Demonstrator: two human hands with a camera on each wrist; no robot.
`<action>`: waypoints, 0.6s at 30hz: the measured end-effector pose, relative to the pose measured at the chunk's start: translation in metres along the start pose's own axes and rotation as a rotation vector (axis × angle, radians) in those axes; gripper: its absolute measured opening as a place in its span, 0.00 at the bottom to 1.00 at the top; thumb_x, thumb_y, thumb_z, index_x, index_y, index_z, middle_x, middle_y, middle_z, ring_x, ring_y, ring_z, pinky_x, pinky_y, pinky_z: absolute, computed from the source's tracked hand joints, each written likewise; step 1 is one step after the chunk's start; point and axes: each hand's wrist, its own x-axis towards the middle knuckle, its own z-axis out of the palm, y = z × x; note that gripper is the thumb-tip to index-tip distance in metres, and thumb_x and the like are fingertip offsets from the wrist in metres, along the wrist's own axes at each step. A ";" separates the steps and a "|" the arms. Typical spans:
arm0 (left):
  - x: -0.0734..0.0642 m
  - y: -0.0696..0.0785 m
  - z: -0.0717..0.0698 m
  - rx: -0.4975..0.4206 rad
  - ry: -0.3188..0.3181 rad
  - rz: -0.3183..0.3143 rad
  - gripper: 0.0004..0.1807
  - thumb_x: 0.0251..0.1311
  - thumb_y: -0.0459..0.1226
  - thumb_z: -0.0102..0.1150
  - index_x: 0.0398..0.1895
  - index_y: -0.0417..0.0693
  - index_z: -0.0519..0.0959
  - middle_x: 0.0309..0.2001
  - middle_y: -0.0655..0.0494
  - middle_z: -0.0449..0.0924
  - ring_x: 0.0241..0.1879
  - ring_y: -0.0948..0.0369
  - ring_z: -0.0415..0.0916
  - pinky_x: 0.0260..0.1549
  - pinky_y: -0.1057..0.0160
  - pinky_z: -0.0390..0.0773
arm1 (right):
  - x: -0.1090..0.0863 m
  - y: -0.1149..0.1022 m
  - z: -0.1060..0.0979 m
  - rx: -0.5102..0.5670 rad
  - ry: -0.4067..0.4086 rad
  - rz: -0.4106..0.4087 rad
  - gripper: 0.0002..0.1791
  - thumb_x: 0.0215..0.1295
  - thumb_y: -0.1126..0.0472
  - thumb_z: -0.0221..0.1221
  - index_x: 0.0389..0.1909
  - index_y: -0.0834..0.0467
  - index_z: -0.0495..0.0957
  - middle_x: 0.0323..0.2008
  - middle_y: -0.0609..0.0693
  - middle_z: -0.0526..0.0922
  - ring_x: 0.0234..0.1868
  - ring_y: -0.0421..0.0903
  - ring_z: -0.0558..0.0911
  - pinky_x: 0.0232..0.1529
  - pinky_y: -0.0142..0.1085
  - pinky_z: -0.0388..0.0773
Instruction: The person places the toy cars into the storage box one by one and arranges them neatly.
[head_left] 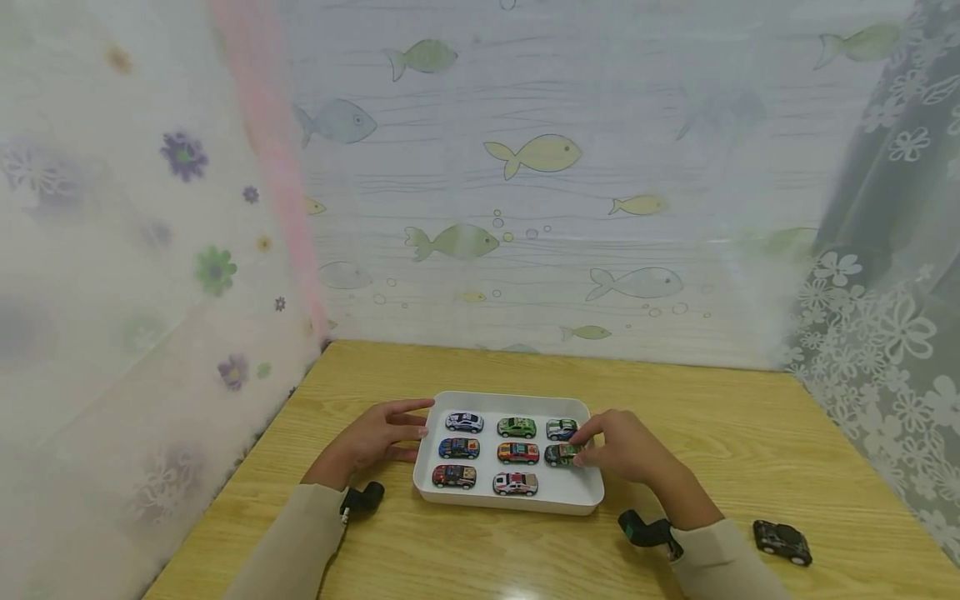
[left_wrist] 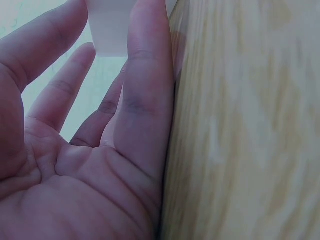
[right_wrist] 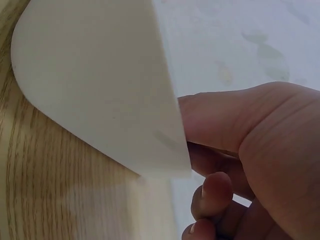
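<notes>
A white tray (head_left: 517, 502) lies on the table with several toy cars in three columns. My right hand (head_left: 626, 446) reaches over its right wall and pinches a dark green toy car (head_left: 558, 455) at that car's right end. Just behind it sits a white and green toy car (head_left: 561, 428), partly covered by the fingers. In the right wrist view, the tray wall (right_wrist: 95, 90) hides the fingertips. My left hand (head_left: 375, 437) rests by the tray's left wall, fingers extended and fingertips right at it. Its lower edge lies along the tabletop in the left wrist view.
A black toy car (head_left: 782, 542) stands on the wooden table (head_left: 435, 558) at the right, beyond the right forearm. Curtains with fish (head_left: 540, 154) and flowers (head_left: 216, 271) hang behind and beside the table. Each wrist wears a small black camera (head_left: 643, 528).
</notes>
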 end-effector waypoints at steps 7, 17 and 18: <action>0.002 -0.001 -0.001 0.001 0.008 0.003 0.35 0.65 0.42 0.71 0.75 0.60 0.72 0.72 0.38 0.71 0.59 0.50 0.81 0.48 0.54 0.88 | 0.001 -0.003 0.005 0.002 0.010 0.020 0.08 0.55 0.62 0.77 0.36 0.51 0.92 0.42 0.46 0.90 0.51 0.51 0.85 0.55 0.52 0.83; 0.003 -0.002 -0.003 -0.009 -0.012 0.009 0.36 0.64 0.42 0.71 0.76 0.58 0.71 0.71 0.38 0.71 0.59 0.50 0.82 0.48 0.53 0.88 | 0.000 -0.006 0.007 -0.017 -0.002 0.049 0.09 0.53 0.63 0.77 0.36 0.53 0.91 0.41 0.46 0.90 0.50 0.49 0.85 0.51 0.48 0.86; 0.003 -0.002 -0.003 -0.006 -0.010 0.007 0.36 0.64 0.42 0.71 0.76 0.59 0.71 0.71 0.38 0.71 0.59 0.50 0.82 0.48 0.53 0.88 | 0.000 -0.006 0.007 -0.017 0.000 0.046 0.09 0.53 0.63 0.77 0.36 0.53 0.91 0.41 0.46 0.90 0.49 0.49 0.86 0.51 0.48 0.86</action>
